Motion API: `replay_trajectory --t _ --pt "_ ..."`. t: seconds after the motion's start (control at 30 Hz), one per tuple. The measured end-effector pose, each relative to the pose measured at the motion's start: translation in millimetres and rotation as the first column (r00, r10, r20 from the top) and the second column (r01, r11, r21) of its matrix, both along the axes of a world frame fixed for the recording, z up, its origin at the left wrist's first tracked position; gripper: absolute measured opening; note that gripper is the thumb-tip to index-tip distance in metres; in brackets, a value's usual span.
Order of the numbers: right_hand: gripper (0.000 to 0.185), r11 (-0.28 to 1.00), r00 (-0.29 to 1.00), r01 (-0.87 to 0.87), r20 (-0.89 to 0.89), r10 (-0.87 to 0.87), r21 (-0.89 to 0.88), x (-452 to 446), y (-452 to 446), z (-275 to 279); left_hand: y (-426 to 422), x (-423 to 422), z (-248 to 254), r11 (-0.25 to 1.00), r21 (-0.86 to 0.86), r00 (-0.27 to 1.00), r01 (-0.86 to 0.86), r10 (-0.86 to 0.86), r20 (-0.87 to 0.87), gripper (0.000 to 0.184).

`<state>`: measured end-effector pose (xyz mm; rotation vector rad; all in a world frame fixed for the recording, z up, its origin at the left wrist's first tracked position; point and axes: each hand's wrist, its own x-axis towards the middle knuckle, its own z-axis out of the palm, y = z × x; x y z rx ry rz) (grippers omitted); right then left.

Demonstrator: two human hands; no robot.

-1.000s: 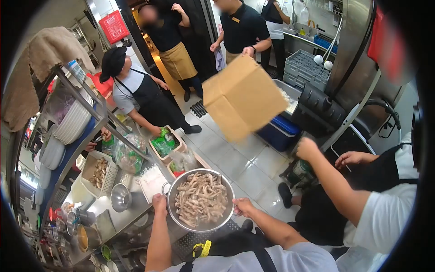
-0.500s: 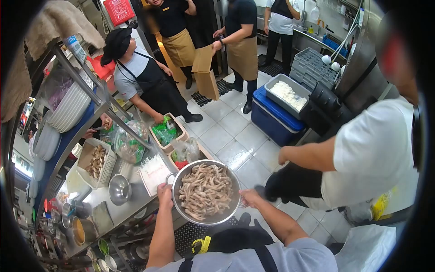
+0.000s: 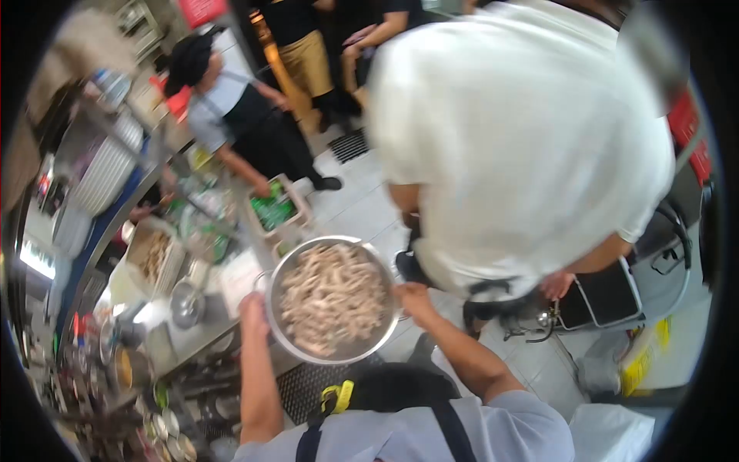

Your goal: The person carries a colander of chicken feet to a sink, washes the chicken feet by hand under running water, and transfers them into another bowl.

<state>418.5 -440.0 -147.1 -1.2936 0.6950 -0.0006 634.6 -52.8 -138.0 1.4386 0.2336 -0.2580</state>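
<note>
A large round metal bowl (image 3: 279, 336) is held out in front of my body, heaped with pale brown pieces (image 3: 331, 296) that look like chicken feet. My left hand (image 3: 254, 309) is closed on its left side by the handle. On the opposite side my right hand (image 3: 414, 300) grips the rim, its fingers partly hidden. The picture is blurred by motion.
A person in a white shirt (image 3: 516, 138) stands close at front right. Another in a black apron (image 3: 262, 123) reaches into a bin (image 3: 296, 189). Left lies a metal counter (image 3: 208, 323) with a basket (image 3: 173, 269) and small bowl (image 3: 187, 302). More people stand behind.
The white-shirted person has moved from the right to in front of me, hiding the blue cooler. My hands and the bowl have shifted slightly left and up in view.
</note>
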Motion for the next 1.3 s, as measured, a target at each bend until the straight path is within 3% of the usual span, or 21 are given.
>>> replay_trajectory --t 0.07,0.1,0.2,0.3,0.4,0.6,0.63,0.8,0.9,1.03,1.3 --pt "0.024 0.998 0.999 -0.042 0.012 0.042 -0.042 17.4 -2.5 4.6 -47.6 -34.6 87.0 0.985 0.033 0.984 -0.169 0.170 -0.046 0.007" --pt "0.023 0.998 0.998 -0.059 0.013 0.059 -0.032 13.5 -15.4 31.7 -37.4 -13.2 61.4 0.980 0.029 0.980 -0.195 0.196 -0.020 0.008" --pt "0.021 0.988 0.983 -0.149 0.113 0.142 0.051 11.0 -31.0 57.9 -37.0 -26.1 87.7 0.970 0.102 0.972 -0.219 0.208 0.107 0.008" --pt "0.020 0.976 0.963 -0.202 0.199 0.183 0.078 19.6 -44.6 49.0 -33.2 -35.2 99.8 0.967 0.129 0.966 -0.221 0.199 0.168 0.009" --pt "0.021 0.961 0.938 -0.277 0.220 0.269 0.008 65.9 -52.8 82.9 -30.0 -10.0 121.4 0.947 0.155 0.943 -0.282 0.244 0.227 0.014" --pt "0.024 0.908 0.879 -0.404 0.226 0.419 -0.110 85.1 -61.3 73.7 -36.0 -33.6 124.6 0.911 0.159 0.890 -0.380 0.312 0.333 0.016" --pt "0.025 0.904 0.875 -0.413 0.225 0.428 -0.114 85.9 -59.7 71.4 -27.6 -29.5 119.3 0.879 0.249 0.868 -0.406 0.286 0.405 0.016" --pt "0.027 0.895 0.859 -0.406 0.257 0.442 -0.183 121.6 -73.1 88.0 -32.3 -3.0 114.0 0.868 0.194 0.864 -0.456 0.381 0.329 0.016" --pt "0.026 0.878 0.846 -0.338 0.298 0.441 -0.338 155.6 -77.5 78.8 -35.8 21.7 119.6 0.896 0.140 0.886 -0.422 0.375 0.273 0.016" --pt "0.023 0.891 0.892 -0.301 0.229 0.389 -0.340 173.8 -101.2 104.4 -53.6 48.9 108.2 0.904 0.116 0.892 -0.412 0.374 0.252 0.016" --pt "0.015 0.898 0.832 -0.319 0.364 0.419 -0.304 226.8 -133.4 96.7 -93.6 41.1 120.3 0.836 0.119 0.826 -0.536 0.491 0.277 0.016"
